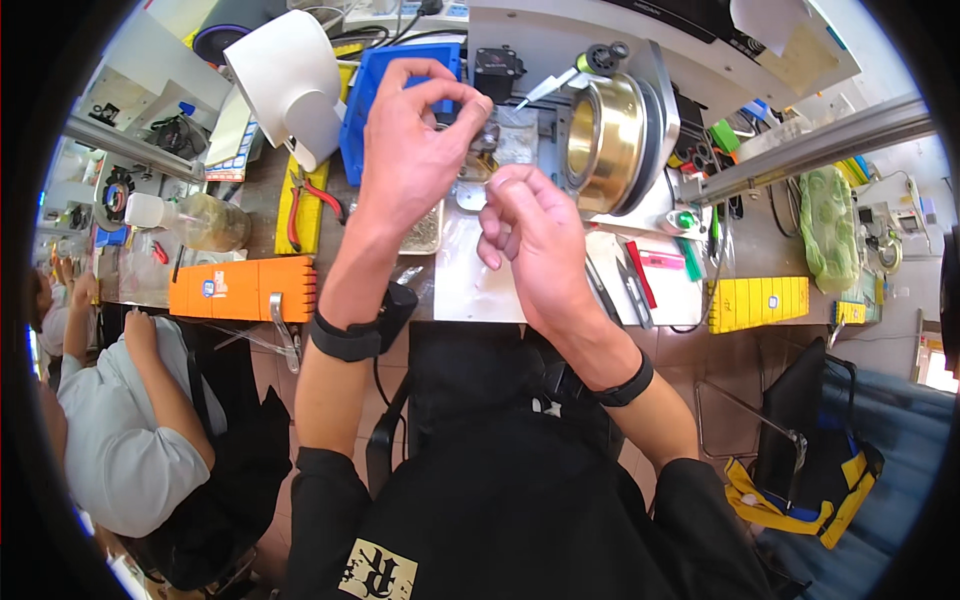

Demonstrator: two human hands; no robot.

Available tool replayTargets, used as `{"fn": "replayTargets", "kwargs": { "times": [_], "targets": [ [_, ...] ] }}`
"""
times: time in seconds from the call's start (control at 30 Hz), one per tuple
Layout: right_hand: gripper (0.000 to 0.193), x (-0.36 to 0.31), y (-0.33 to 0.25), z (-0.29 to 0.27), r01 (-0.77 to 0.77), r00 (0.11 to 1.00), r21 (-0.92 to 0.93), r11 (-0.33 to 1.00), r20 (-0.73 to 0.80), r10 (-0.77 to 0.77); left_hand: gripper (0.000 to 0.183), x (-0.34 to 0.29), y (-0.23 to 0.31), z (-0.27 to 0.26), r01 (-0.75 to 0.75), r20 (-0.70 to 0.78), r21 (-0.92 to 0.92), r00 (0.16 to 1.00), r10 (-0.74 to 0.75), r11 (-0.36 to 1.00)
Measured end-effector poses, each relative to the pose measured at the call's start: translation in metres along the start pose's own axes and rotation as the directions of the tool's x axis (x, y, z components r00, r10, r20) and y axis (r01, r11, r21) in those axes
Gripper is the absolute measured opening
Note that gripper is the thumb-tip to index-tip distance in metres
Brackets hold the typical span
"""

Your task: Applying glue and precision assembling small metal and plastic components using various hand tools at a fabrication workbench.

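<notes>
Raised over the bench, my left hand (412, 150) has its thumb and forefinger pinched together; what lies in them is too small to make out. Lower and to the right, my right hand (540, 235) is also closed, its thumb and forefinger tips meeting beside a small metal fitting. Whatever it grips is hidden. Between the two hands sits a small metal mechanism (484, 150), partly covered by my fingers. A large brass-coloured ring wheel (606, 142) stands upright just right of the hands. Below them lies a white sheet (470, 285).
A blue bin (352, 135) stands behind my left hand, near a white curved housing (285, 80). Red-handled pliers (297, 210) lie at left, tweezers (632, 290) at right. Orange (240, 288) and yellow (758, 304) holders line the front edge. Another person (140, 410) sits at left.
</notes>
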State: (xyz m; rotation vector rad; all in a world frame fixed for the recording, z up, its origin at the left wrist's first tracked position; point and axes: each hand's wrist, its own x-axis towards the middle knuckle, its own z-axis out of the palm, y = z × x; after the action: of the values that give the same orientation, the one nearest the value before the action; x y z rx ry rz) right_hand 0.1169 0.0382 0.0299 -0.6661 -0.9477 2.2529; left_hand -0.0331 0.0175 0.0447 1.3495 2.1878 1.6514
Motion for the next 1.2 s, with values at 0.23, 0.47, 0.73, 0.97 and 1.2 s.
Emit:
{"fn": "replayTargets", "kwargs": {
  "times": [0.23, 0.47, 0.73, 0.97, 1.2],
  "targets": [
    [0.011, 0.029, -0.001, 0.016, 0.258, 0.95, -0.101, 0.961, -0.155, -0.272, 0.016, -0.017, -0.023, -0.009, 0.164, -0.287, -0.23, 0.93, -0.228, 0.959],
    [0.019, 0.045, 0.004, 0.014, 0.315, 0.934, -0.09, 0.945, -0.147, -0.325, 0.027, -0.064, -0.018, 0.007, 0.184, -0.124, 0.265, 0.98, -0.156, 0.946],
    [0.021, 0.048, 0.004, 0.014, 0.283, 0.941, -0.102, 0.954, -0.161, -0.296, 0.035, -0.058, -0.015, 0.022, 0.052, -0.036, 0.407, 0.999, -0.041, 0.912],
    [0.02, 0.048, 0.005, 0.009, 0.28, 0.951, -0.104, 0.954, -0.106, -0.291, 0.027, -0.056, -0.018, 0.028, 0.032, -0.091, 0.362, 0.996, 0.001, 0.932],
    [0.012, 0.045, -0.003, 0.011, 0.24, 0.961, -0.163, 0.957, -0.099, -0.258, 0.017, -0.05, -0.03, 0.022, -0.087, -0.019, 0.409, 0.994, 0.104, 0.908]
  ]
}}
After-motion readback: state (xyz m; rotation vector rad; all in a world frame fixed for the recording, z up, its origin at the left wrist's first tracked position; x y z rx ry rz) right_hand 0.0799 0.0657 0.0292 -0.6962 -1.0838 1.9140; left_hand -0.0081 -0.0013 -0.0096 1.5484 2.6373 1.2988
